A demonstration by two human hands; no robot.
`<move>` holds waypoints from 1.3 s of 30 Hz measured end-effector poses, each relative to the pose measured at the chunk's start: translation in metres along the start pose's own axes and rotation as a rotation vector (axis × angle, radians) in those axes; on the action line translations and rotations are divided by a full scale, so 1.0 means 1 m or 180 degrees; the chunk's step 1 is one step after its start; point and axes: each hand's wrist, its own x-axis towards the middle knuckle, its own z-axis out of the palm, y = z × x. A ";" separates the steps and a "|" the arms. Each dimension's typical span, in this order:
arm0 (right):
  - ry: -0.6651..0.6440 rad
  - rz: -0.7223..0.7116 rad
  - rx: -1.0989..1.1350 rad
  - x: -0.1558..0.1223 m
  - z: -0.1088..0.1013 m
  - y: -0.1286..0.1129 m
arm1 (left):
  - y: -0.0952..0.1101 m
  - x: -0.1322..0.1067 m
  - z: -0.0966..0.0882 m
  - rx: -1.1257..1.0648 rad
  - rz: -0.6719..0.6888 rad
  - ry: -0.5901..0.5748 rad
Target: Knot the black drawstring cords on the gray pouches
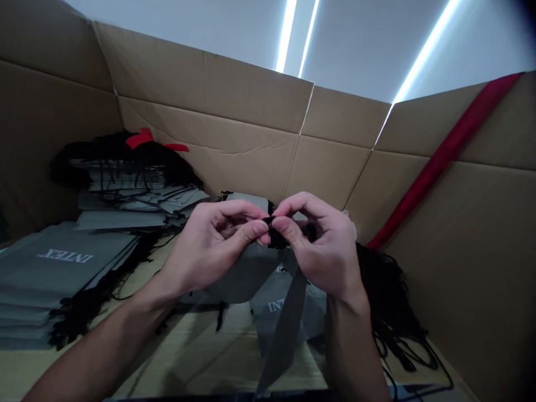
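My left hand point(213, 243) and my right hand point(322, 240) meet in the middle of the view, fingertips pinched together on a black cord point(277, 237). The cord belongs to a grey paper bag point(247, 273) that hangs below both hands, printed with white letters. A grey strip of the bag point(285, 329) drops down toward the near edge. Both hands are closed in a pinch on the cord.
Tall cardboard walls point(251, 128) enclose the area. A stack of flat grey bags point(54, 268) lies at the left, another pile with black cords and a red tie point(142, 138) behind it. Loose black cords point(389, 301) lie at the right, below a red strip point(444, 153).
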 end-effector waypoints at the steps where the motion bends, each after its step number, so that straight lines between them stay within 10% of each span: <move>1: 0.0055 -0.0045 -0.0042 0.001 0.001 0.001 | 0.000 0.000 0.001 0.0030 0.0039 0.0069; 7: 0.0051 -0.0116 -0.0219 0.003 0.006 0.003 | -0.001 0.001 0.002 0.0264 0.0217 0.0411; 24: -0.0090 0.0115 -0.0209 0.004 -0.006 -0.003 | 0.004 0.006 -0.015 0.0956 0.0187 -0.0614; 32: -0.0170 0.0253 -0.0192 0.007 -0.007 -0.004 | -0.006 0.006 -0.021 0.1752 0.1246 -0.0595; 39: -0.0733 0.0050 0.0203 0.005 -0.013 0.004 | -0.002 0.003 -0.016 0.2032 0.1316 -0.0603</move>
